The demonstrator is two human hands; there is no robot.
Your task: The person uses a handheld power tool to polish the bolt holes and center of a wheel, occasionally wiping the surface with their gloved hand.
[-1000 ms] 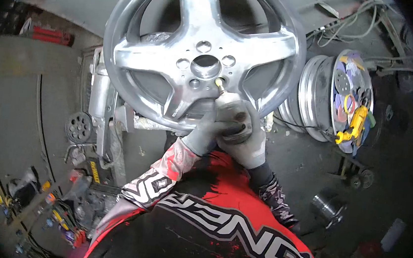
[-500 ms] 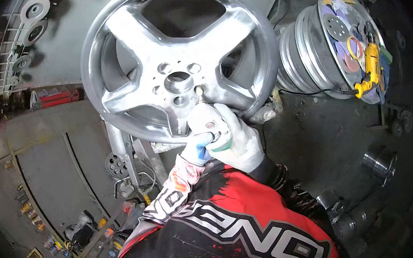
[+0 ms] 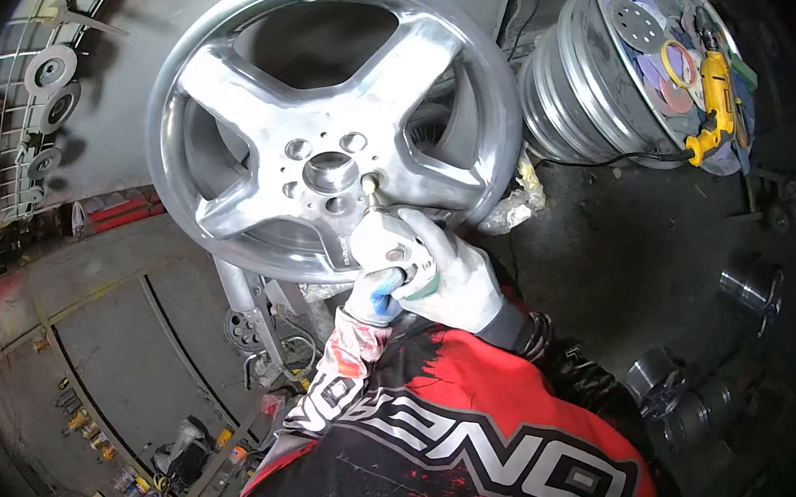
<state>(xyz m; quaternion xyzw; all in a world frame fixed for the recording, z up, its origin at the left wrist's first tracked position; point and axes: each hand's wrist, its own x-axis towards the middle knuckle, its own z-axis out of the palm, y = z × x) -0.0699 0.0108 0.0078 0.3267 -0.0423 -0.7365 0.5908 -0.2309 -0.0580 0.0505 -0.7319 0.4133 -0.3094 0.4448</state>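
Two gloved hands hold a pale tool against a bare metal wheel

At the far left there is a wire rack, and on it hang grey round discs. To the right of it, low by the wall, lies a red object, which I cannot identify.

Near the middle is the big alloy wheel, its spoked face turned to the person and shining in places. In front of its lower right part is the pale hand tool. Its slim, yellowish tip is at the bolt hole just right of the centre bore; how deep it goes, I cannot tell.

The left hand, in a glove with a blue patch, has its fingers closed around the lower end of the tool. The right hand, in a whitish glove, grips the tool from the right side, with fingers bent over its body.

Further right is another rim on its side, bearing sanding discs and a yellow drill. Below these, shiny metal parts lie on the dark floor.
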